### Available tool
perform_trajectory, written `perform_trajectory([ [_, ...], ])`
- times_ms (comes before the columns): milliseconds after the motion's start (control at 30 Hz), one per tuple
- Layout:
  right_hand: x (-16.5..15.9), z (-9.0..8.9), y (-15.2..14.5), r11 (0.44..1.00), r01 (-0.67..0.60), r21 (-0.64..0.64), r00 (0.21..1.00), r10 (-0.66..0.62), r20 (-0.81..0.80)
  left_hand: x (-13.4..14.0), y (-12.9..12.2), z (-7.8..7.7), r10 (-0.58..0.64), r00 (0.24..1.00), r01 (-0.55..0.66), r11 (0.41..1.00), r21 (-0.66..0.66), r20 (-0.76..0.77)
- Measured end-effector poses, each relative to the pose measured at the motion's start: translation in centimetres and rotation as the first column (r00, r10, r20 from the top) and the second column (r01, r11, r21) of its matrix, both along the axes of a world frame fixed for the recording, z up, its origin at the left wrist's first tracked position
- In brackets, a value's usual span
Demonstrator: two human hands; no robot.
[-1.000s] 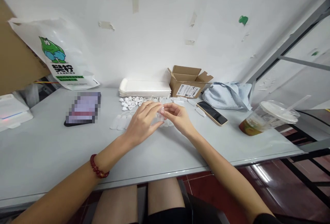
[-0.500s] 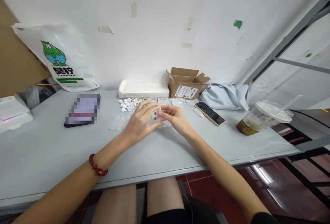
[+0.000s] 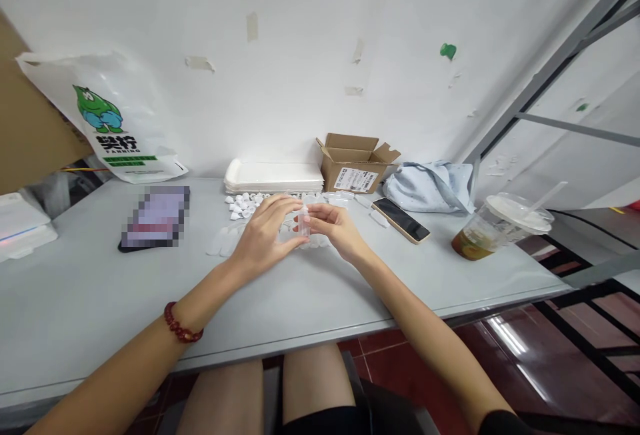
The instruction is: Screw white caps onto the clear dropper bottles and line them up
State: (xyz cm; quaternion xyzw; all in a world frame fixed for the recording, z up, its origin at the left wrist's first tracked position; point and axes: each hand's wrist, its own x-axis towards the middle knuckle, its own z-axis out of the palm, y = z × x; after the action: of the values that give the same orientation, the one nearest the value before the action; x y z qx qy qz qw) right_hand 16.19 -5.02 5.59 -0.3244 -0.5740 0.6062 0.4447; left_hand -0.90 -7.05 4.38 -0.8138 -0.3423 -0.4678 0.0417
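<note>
a small clear tube stands roughly upright between the left hand, gripping it top and bottom, and the right hand, pinching its side.

You hold a small translucent plastic piece upright between both hands above a grey table: your left hand spans its top and bottom with fingers and thumb, and your right hand pinches its side. Beyond your left hand lie small white caps; behind them, a stack of white trays sits beside an open cardboard box. To your right are a phone, a pale blue cloth bundle and a lidded drink cup.
</note>
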Motion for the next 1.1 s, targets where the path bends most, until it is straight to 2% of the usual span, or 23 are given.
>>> perform_trajectory([
  [600, 0.0, -0.2, 0.0, 0.999, -0.048, 0.024, 0.999, 0.048, 0.018, -0.2, 0.0, 0.2, 0.027, 0.999, -0.026, 0.999, 0.035, -0.034],
  [833, -0.4, -0.3, -0.3, 0.997, -0.068, 0.02, 0.998, 0.068, 0.014, -0.9, -0.2, 0.1, 0.072, 0.992, -0.061, 0.992, 0.108, -0.103],
  [967, -1.6, -0.2, -1.2, 0.987, -0.158, -0.011, 0.987, 0.158, 0.009, -2.3, -1.8, 0.1, 0.077, 0.992, -0.069, 0.994, 0.086, -0.095],
  [1100, -3.8, -1.1, -2.6, 0.954, -0.292, -0.065, 0.956, 0.294, 0.02, -5.1, -5.0, 0.1, 0.094, 0.991, -0.097, 0.995, -0.025, -0.099],
])
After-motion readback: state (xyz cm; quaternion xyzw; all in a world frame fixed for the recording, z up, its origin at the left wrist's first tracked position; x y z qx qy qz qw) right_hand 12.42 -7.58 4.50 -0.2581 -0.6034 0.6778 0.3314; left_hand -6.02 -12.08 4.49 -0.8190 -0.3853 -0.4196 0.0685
